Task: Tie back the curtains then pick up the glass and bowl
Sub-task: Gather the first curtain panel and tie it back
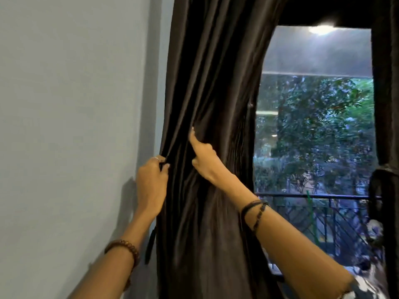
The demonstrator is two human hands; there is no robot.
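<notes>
Dark curtain edges bunched by both hands.

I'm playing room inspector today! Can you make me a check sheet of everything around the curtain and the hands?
Surface: nothing seen; no table in view.
Job's things: dark left curtain gathered into folds beside the wall; dark tie strap hangs at its left edge; right curtain at the frame edge; glass and bowl not seen.
Clutter: nothing seen.
Hands: left hand grips the curtain's left edge; right hand pinches folds.
Cables: nothing seen.
Surroundings: pale wall, window showing trees, balcony railing.
</notes>
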